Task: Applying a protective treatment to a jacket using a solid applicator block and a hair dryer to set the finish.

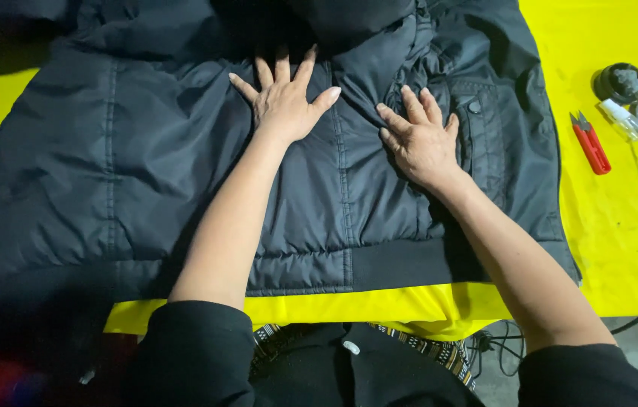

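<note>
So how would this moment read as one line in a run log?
left hand: flat, fingers spread on dark padded jacket | right hand: pressing beside pocket snap | red snips on yellow table

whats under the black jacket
The black jacket lies on a yellow table cover, which shows around its edges. Both hands press on top. Anything directly beneath the jacket is hidden.

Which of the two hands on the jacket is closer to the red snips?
The right hand, pressed on the dark jacket beside its chest pocket, is nearer the red snips; the left hand lies mid-jacket.
</note>
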